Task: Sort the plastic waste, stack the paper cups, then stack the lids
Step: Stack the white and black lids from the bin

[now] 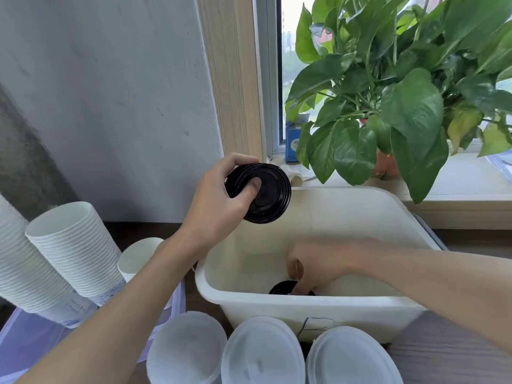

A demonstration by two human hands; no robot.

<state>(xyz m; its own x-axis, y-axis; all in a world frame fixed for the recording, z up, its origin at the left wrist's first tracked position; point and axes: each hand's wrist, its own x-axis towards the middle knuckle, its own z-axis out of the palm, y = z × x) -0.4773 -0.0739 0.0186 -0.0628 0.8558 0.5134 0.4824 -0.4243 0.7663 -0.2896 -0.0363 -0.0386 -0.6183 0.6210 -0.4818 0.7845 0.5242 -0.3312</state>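
Observation:
My left hand is raised above the white tub and grips a small stack of black lids, thumb pressed on the top one. My right hand reaches down inside the tub, fingertips on another black lid lying at the bottom near the front wall. Whether that lid is gripped or only touched is blurred. Tall stacks of white paper cups lean at the left. Three stacks of white lids stand at the bottom of the view.
A leafy potted plant on the windowsill overhangs the tub's far right corner. A grey wall rises behind. A clear purple-tinted bin holds the cup stacks at the left. A blue box sits by the window frame.

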